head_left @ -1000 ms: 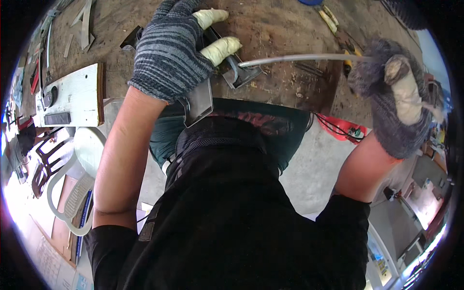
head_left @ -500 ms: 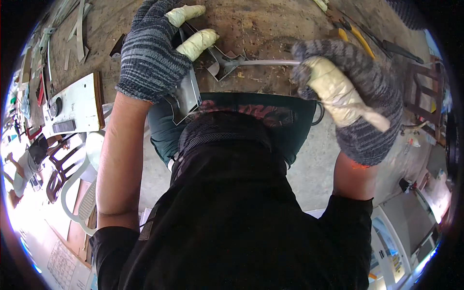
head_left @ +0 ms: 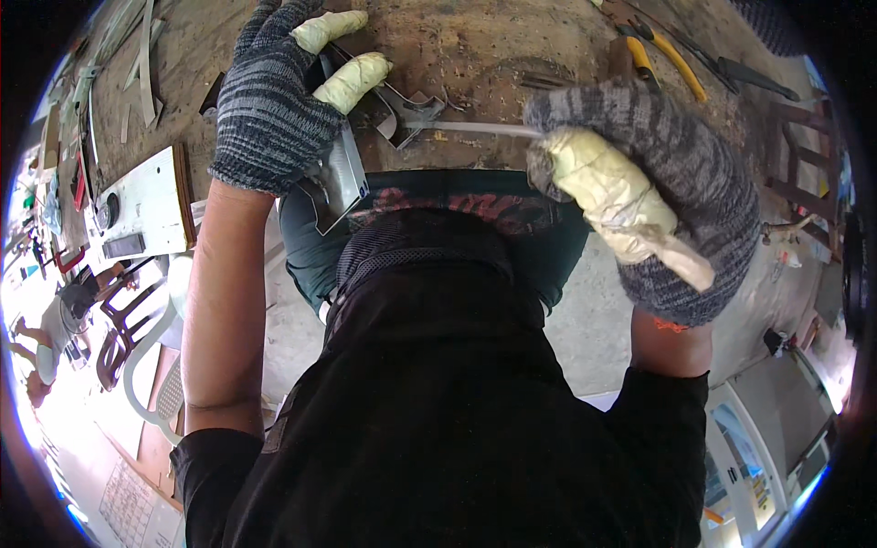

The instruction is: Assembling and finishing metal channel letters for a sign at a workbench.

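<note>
My left hand wears a grey striped knit glove, its thumb and a finger wrapped in pale tape. It is closed over a shiny bent metal profile, which overhangs the near bench edge above my lap. An angled metal end shows just right of the taped fingertips. My right hand, in a matching glove with a tape-wrapped thumb, is closed round a slim rod-like tool. The tool's tip reaches left to the angled metal end; its grip is hidden in my fist, so its exact kind does not show.
The worn wooden bench carries yellow-handled pliers at the far right and metal strips at the far left. Left of my forearm is a white board. A pale plastic chair and another person are further left.
My right hand has moved slightly left and down with the rod-like tool. My left hand and the metal profile have shifted a little left in view.
</note>
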